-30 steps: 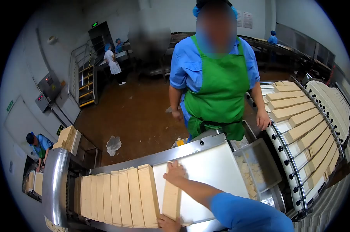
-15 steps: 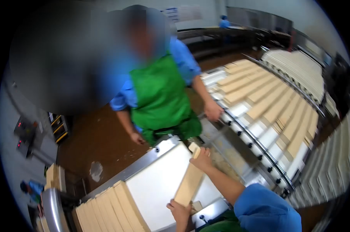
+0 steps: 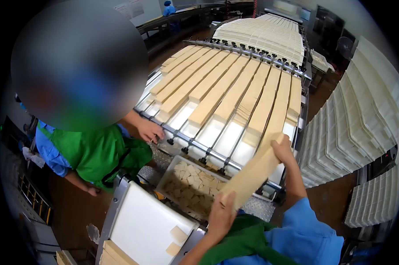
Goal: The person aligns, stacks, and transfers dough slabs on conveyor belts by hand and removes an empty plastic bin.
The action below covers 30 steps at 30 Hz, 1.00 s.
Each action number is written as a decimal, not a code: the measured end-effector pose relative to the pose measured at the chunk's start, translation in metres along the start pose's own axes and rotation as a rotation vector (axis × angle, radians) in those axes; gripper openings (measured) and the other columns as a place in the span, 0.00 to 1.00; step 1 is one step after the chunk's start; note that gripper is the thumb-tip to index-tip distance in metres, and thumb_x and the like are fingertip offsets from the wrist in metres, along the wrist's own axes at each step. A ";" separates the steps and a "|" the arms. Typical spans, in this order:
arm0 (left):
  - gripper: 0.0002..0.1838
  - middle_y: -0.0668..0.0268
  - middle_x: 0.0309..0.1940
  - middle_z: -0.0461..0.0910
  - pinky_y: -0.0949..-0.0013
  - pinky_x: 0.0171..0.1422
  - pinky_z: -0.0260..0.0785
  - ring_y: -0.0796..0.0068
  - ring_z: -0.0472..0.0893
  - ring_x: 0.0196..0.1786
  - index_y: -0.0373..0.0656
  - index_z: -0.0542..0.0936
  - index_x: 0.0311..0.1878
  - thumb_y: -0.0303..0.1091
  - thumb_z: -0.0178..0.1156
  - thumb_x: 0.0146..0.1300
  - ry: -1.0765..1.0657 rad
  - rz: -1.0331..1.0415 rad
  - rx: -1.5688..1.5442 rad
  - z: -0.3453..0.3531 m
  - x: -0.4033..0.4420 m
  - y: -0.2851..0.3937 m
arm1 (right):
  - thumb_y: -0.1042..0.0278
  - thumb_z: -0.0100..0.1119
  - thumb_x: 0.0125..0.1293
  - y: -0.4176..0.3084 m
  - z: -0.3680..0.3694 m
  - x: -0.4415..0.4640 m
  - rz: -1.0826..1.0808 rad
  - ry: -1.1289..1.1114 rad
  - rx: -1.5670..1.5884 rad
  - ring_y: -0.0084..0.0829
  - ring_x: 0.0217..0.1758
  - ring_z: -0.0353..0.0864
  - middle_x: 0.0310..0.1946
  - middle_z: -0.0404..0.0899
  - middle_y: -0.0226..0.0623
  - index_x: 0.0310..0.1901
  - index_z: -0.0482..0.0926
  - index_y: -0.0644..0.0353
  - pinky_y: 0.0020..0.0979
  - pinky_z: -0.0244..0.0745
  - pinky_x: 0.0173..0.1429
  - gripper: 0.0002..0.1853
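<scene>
A long row of thin, beige, biscuit-like slices (image 3: 254,170) is held between my two hands. My left hand (image 3: 221,214) grips its near end, above the edge of a white bin (image 3: 164,183) of broken pieces. My right hand (image 3: 282,150) is wrapped round the far part, over the end of a railed white conveyor (image 3: 226,140). Similar long rows (image 3: 226,79) lie side by side in its lanes. The held row partly hides the bin and the conveyor's near corner.
A co-worker in a green apron (image 3: 91,154) stands at the left, one hand (image 3: 148,130) by the rail. A white belt (image 3: 142,216) at the lower left carries two loose slices (image 3: 177,236) and more rows (image 3: 115,254). Stacked white trays (image 3: 349,119) stand on the right.
The view has swung right. My hands have moved from a row over the white belt to one beside the railed conveyor; I cannot tell if it is the same row.
</scene>
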<state>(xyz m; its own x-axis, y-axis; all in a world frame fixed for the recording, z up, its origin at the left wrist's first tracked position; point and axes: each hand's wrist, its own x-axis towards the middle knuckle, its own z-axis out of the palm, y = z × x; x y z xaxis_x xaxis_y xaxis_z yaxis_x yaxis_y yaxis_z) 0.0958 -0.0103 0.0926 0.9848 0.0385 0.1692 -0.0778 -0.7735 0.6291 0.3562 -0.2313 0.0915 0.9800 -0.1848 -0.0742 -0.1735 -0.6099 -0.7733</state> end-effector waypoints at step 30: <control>0.35 0.33 0.69 0.39 0.57 0.61 0.67 0.43 0.73 0.56 0.44 0.51 0.72 0.20 0.50 0.62 -0.447 0.346 -0.383 0.165 0.147 0.055 | 0.57 0.42 0.63 0.060 -0.047 0.205 -0.096 -0.098 -0.755 0.47 0.67 0.62 0.61 0.67 0.50 0.59 0.68 0.65 0.56 0.45 0.70 0.27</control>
<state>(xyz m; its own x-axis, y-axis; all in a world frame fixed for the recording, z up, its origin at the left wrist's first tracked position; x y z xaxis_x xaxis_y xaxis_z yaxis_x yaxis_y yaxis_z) 0.2617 -0.1520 0.0266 0.8562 -0.4998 0.1311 -0.3685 -0.4128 0.8330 0.5425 -0.3420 0.0590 0.9921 -0.0566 -0.1115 -0.0723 -0.9872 -0.1423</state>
